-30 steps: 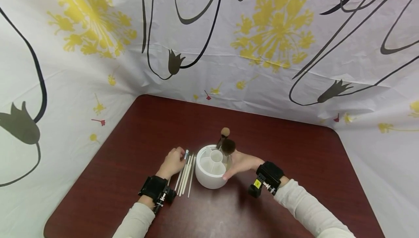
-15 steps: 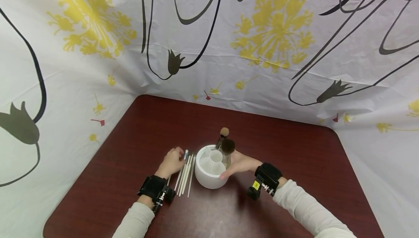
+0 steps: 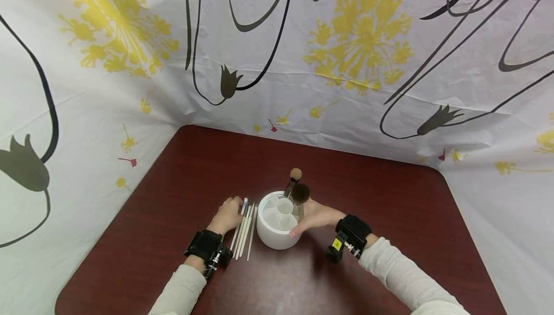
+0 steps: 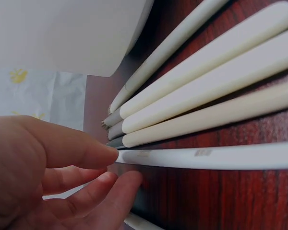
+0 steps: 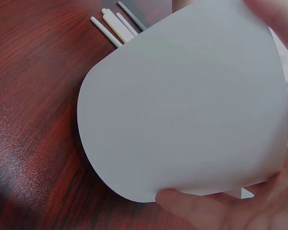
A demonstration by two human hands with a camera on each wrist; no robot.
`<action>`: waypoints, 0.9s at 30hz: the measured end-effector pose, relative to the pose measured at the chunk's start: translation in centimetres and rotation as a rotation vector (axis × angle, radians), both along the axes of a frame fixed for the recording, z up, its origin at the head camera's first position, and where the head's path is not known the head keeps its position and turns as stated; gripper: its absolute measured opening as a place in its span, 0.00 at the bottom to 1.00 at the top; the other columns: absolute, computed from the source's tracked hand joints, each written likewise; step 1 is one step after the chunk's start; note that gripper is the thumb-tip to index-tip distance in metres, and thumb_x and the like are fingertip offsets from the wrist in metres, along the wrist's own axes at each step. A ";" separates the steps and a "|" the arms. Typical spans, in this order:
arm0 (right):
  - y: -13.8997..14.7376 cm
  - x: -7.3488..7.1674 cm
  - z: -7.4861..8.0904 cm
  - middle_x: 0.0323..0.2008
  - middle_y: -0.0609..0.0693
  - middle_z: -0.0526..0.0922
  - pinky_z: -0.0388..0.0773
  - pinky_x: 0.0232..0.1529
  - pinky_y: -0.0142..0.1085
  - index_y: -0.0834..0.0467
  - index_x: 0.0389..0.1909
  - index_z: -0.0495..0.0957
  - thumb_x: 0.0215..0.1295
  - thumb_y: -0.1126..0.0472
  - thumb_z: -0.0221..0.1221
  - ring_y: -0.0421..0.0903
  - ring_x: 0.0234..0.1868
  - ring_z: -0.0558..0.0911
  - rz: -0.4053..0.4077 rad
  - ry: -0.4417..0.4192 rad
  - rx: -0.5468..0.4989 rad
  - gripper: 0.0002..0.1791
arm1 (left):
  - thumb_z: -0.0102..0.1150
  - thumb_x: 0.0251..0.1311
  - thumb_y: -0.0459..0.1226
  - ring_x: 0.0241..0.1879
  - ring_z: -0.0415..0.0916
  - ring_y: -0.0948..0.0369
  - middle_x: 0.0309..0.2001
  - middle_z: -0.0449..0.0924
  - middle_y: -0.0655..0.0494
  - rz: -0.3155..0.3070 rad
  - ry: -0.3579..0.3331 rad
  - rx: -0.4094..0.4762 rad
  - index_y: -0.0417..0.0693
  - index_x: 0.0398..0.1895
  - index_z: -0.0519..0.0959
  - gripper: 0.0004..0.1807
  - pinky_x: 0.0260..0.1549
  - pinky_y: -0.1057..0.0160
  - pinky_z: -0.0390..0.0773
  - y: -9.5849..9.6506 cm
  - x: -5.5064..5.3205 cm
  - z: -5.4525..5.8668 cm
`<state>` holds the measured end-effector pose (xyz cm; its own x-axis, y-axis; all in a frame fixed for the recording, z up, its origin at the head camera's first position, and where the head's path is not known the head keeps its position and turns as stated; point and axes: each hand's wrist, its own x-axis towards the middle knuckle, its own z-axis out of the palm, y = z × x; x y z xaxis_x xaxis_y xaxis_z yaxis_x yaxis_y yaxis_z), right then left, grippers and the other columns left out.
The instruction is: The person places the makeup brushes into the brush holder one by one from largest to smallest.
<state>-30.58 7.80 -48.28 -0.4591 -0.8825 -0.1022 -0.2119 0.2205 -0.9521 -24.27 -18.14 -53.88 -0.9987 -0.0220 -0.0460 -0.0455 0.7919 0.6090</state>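
My left hand [image 3: 227, 215] is at the far end of a row of slim makeup brushes. In the left wrist view, its fingertips pinch the bristle end of a white-handled makeup brush [image 4: 197, 157] with small print; the bristles are hidden there. That brush lies on the table beside several cream-handled brushes [image 4: 211, 79]. My right hand [image 3: 318, 218] holds the right side of a round white brush holder [image 3: 277, 238], thumb at the front and fingers behind. Dividers split the holder around a central cup. Two fluffy makeup brushes [image 3: 299, 193] stand in its back part, heads up.
The dark red wooden table [image 3: 372, 190] has rounded corners. A white patterned cloth [image 3: 277, 89] hangs behind it and at both sides. Another light stick [image 4: 140, 222] lies partly under my left hand in the left wrist view.
The left hand and the white-handled brush's tip shift very slightly. My right hand keeps its hold on the brush holder, which stays in place.
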 end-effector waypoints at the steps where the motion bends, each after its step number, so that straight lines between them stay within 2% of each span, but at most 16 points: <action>1: 0.0 0.0 0.0 0.55 0.52 0.73 0.57 0.61 0.42 0.59 0.61 0.63 0.39 0.62 0.72 0.48 0.58 0.69 -0.002 0.006 0.001 0.44 | 0.55 0.43 0.25 0.31 0.72 0.52 0.34 0.71 0.43 -0.004 0.002 -0.001 0.31 0.41 0.73 0.17 0.29 0.55 0.73 0.0 0.0 0.0; 10: -0.1 0.1 0.1 0.55 0.51 0.73 0.59 0.60 0.39 0.58 0.60 0.64 0.39 0.61 0.72 0.46 0.57 0.70 -0.004 0.045 0.030 0.43 | 0.56 0.44 0.26 0.33 0.73 0.51 0.35 0.72 0.42 -0.010 -0.008 -0.019 0.31 0.42 0.73 0.17 0.29 0.55 0.74 0.0 -0.2 -0.4; 15: 0.0 0.0 0.1 0.55 0.50 0.73 0.55 0.61 0.41 0.57 0.60 0.63 0.38 0.58 0.72 0.44 0.57 0.69 -0.024 0.081 0.054 0.44 | 0.56 0.45 0.26 0.33 0.73 0.51 0.34 0.73 0.42 -0.008 -0.005 -0.023 0.31 0.42 0.73 0.17 0.29 0.55 0.74 0.1 -0.3 -0.6; 20: 0.1 0.0 0.1 0.55 0.49 0.73 0.53 0.62 0.43 0.56 0.60 0.63 0.38 0.58 0.72 0.44 0.58 0.68 -0.023 0.069 0.057 0.44 | 0.57 0.43 0.26 0.30 0.72 0.52 0.32 0.73 0.43 0.001 -0.006 -0.031 0.32 0.41 0.73 0.17 0.28 0.55 0.73 0.2 -0.4 -0.6; 27: 0.1 0.0 0.1 0.55 0.50 0.73 0.56 0.61 0.43 0.56 0.60 0.64 0.39 0.58 0.72 0.44 0.58 0.69 -0.028 0.075 0.086 0.43 | 0.58 0.42 0.26 0.29 0.71 0.53 0.31 0.72 0.45 0.013 -0.016 -0.025 0.32 0.40 0.72 0.18 0.27 0.56 0.73 0.5 -0.5 -0.5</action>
<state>-30.59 7.88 -48.20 -0.4925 -0.8587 -0.1416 -0.2745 0.3076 -0.9111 -24.74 -17.66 -54.35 -0.9975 -0.0360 -0.0613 -0.0653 0.8063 0.5879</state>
